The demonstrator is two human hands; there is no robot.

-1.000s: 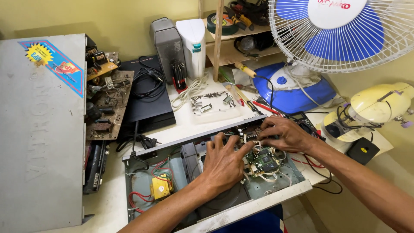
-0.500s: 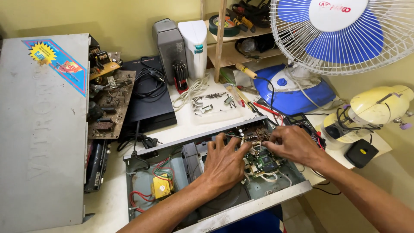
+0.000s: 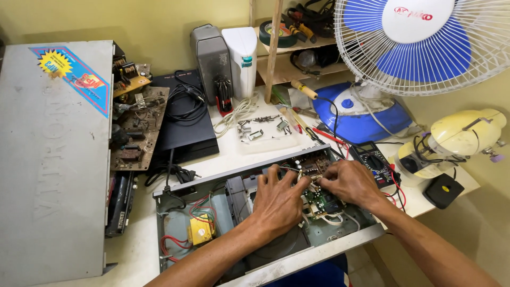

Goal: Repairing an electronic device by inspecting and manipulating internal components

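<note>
Opened grey player chassis [image 3: 175, 223] lies at the near edge of the white bench [image 3: 143, 250], lid off: yellow component, red wiring, green circuit board [image 3: 319, 201] exposed. Left hand [image 3: 276, 204] rests flat inside, fingers spread wide. Right hand [image 3: 348, 183] has fingers curled narrow, pinching at the board; what they grip cannot be told. Behind: blue-bladed fan [image 3: 425, 42], multimeter [image 3: 374, 159], yellow wall.
</note>
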